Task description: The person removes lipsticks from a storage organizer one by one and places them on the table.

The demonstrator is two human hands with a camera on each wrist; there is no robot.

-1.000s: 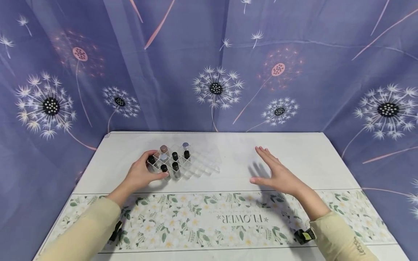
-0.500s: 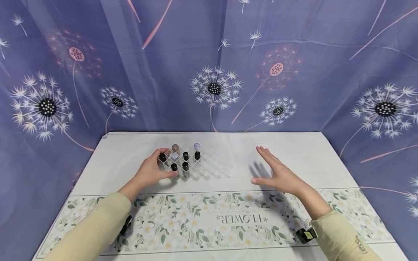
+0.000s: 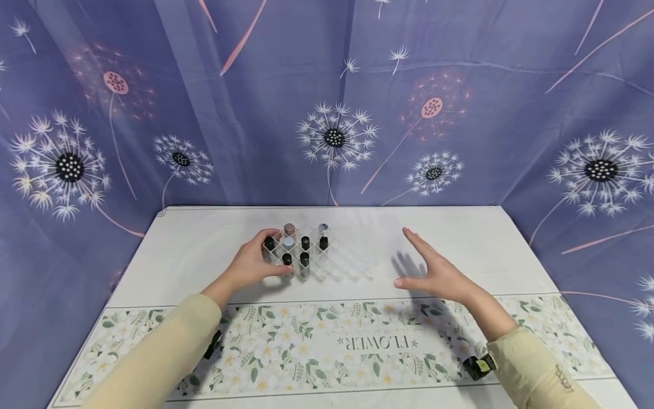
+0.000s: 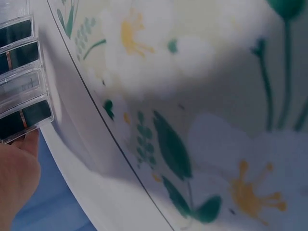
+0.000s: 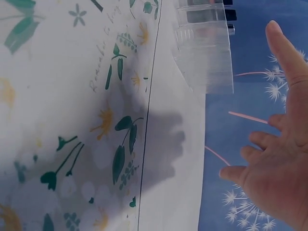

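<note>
The head view is showing a rack of clear, glassy plastic, its top forming a lattice of diamond cells, left of centre over the white part of a smooth cloth; whether it is resting flat or hanging just above is staying unclear. The left hand is gripping the rack's left end, its thumb pressing along the near side and its fingers curling around the far corner. Small bottles with cylindrical caps are standing in the cells at that end, five wearing black, two silvery and one brownish, while the cells to the right are showing only transparent walls. The right hand is holding nothing, its fingers reaching straight and its thumb spreading apart, hovering well away from the rack and casting a soft shadow. A printed band of white flowers and green leaves is running along the cloth's near part. Pale, wrinkling sleeves are covering both forearms, and a softly folding blue curtain with feathery dandelions is hanging behind.
</note>
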